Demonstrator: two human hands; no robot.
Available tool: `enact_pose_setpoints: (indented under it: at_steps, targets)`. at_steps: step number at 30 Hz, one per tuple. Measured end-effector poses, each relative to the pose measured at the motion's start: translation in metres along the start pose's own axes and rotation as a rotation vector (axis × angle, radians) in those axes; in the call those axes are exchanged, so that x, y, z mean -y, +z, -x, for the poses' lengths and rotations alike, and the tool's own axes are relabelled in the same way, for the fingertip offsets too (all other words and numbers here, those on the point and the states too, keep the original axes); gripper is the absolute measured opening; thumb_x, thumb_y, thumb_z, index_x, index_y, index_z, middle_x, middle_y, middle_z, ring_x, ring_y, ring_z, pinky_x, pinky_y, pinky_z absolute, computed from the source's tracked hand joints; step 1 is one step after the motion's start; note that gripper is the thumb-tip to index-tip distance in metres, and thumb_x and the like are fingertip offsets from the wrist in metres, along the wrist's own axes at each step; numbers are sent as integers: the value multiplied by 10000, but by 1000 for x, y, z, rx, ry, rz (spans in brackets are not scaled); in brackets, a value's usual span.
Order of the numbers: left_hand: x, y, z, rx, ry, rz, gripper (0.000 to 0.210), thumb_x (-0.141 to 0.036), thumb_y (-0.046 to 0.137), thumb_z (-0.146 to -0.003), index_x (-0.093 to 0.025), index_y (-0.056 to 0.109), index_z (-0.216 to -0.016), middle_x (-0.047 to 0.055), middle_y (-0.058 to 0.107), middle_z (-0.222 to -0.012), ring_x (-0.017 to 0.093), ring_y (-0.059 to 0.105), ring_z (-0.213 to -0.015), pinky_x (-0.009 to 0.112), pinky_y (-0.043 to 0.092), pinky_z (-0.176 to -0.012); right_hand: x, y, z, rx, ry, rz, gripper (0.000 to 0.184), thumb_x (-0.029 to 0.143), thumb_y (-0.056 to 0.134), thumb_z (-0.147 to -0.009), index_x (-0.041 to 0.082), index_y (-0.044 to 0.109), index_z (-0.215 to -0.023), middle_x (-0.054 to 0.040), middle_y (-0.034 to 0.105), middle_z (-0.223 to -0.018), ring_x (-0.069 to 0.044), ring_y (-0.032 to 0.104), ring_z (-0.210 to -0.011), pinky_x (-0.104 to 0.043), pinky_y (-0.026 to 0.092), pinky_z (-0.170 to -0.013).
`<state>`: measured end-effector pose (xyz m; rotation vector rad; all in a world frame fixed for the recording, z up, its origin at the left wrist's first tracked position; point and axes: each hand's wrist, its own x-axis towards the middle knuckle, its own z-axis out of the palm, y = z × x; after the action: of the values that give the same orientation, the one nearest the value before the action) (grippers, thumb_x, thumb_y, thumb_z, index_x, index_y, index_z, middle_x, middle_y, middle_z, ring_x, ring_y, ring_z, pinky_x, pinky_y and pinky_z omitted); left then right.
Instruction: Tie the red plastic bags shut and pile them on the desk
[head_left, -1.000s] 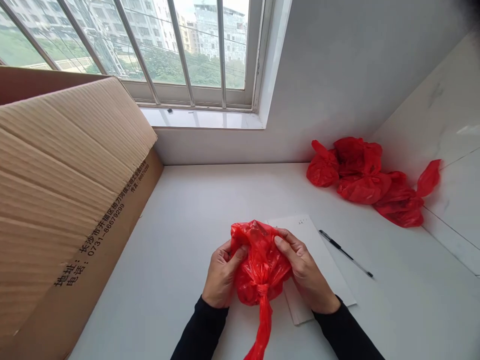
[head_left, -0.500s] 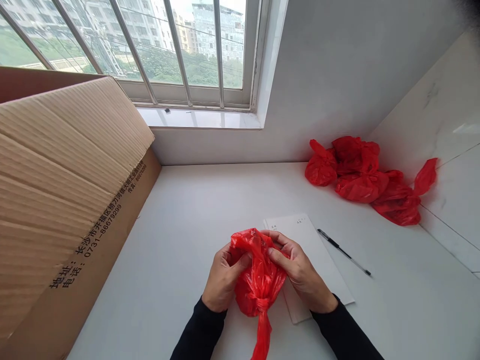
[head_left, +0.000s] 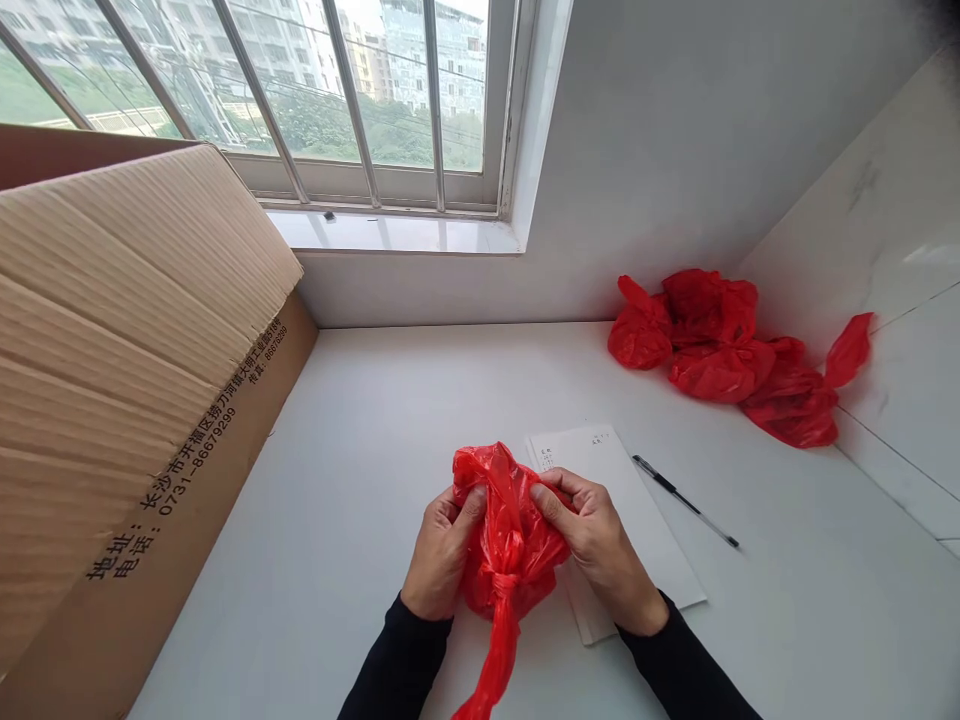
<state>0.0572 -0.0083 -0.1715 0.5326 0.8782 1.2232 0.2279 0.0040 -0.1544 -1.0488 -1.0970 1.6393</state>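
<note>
Between my hands is a red plastic bag (head_left: 506, 540), knotted near its lower end, with a twisted tail trailing toward me. My left hand (head_left: 441, 550) grips its left side, thumb on top. On the right side, my right hand (head_left: 596, 535) pinches the plastic between thumb and fingers. What the bag contains is hidden. Partly under the bag and my right hand lies a white notepad (head_left: 637, 530) with small handwriting near its top edge. A black pen (head_left: 686, 502) rests on the table just right of the pad.
A large open cardboard box (head_left: 150, 380) with black printed text stands on the left. Several red knotted plastic bags (head_left: 720, 345) are heaped in the back right corner against the wall. Behind the white table (head_left: 360, 420) is a barred window (head_left: 360, 110).
The bag has tilted and shifted slightly up and left in my hands. Its tail has swung to the left. Both hands keep hold of it.
</note>
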Motion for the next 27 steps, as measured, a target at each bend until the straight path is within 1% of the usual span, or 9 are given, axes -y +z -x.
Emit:
enact_pose_setpoints:
  at_steps: [3, 5, 9, 11, 15, 17, 22, 25, 27]
  targets:
    - [2, 0, -1, -38, 22, 44, 337, -464, 814, -801, -161, 705, -898, 46, 753, -783, 191, 697, -678, 285, 543, -642, 1, 1, -1, -10, -7, 8, 343, 494, 664, -952, 192, 757, -1086, -41, 737, -887, -158, 654, -759, -254, 524, -682]
    - [2, 0, -2, -77, 38, 81, 325, -465, 805, -811, -166, 696, -880, 41, 752, -780, 193, 702, -676, 295, 554, -659, 6, 3, 1, 38, 1, -2, 376, 506, 631, -969, 229, 719, -1208, -57, 741, -1053, -200, 680, -909, -306, 549, -811]
    - [-1, 0, -2, -118, 38, 125, 321, -457, 795, -822, -167, 705, -927, 38, 746, -779, 195, 710, -688, 300, 569, -694, 14, 7, 5, 115, 26, 27, 639, 394, 763, -889, 328, 498, -1467, -47, 639, -1358, -243, 626, -1200, -394, 482, -1067]
    - [-4, 1, -1, -92, 14, 135, 287, -428, 780, -841, -164, 706, -927, 43, 744, -781, 201, 713, -715, 293, 569, -700, 14, 8, 5, 96, 13, 51, 645, 339, 780, -873, 324, 495, -1451, -46, 646, -1341, -241, 637, -1177, -398, 487, -1058]
    - [-10, 4, 4, -24, -24, 108, 220, -364, 731, -879, -161, 710, -963, 70, 752, -854, 203, 707, -760, 280, 562, -697, 11, 7, 3, 53, -22, 46, 361, 369, 748, -898, 253, 649, -1225, -57, 709, -1171, -227, 665, -999, -382, 536, -941]
    - [-10, 5, 6, 12, -13, 55, 247, -353, 758, -851, -165, 718, -1006, 85, 758, -923, 218, 711, -800, 298, 567, -731, 10, 6, 3, 24, -10, 41, 305, 398, 750, -895, 230, 685, -1142, -58, 724, -1093, -221, 659, -929, -373, 547, -889]
    - [-6, 6, 5, 66, 65, -91, 368, -336, 839, -779, -181, 719, -1091, 113, 758, -1078, 287, 704, -1015, 350, 560, -863, 11, 5, 2, 0, -11, 51, 370, 435, 748, -890, 229, 697, -1193, -55, 735, -1046, -236, 669, -912, -380, 549, -872]
    - [-5, 3, 1, -23, 43, -15, 334, -315, 860, -756, -172, 722, -1025, 95, 774, -984, 256, 731, -879, 342, 571, -805, 15, 3, 3, 71, 10, 44, 448, 405, 724, -911, 267, 627, -1326, -58, 709, -1192, -258, 662, -1081, -406, 521, -987]
    - [-7, 0, -1, -95, 28, 71, 315, -320, 868, -744, -169, 717, -976, 74, 775, -894, 224, 727, -763, 316, 572, -725, 16, 1, 4, 126, 54, 47, 608, 336, 745, -893, 312, 510, -1454, -50, 669, -1290, -257, 629, -1183, -421, 485, -1058]
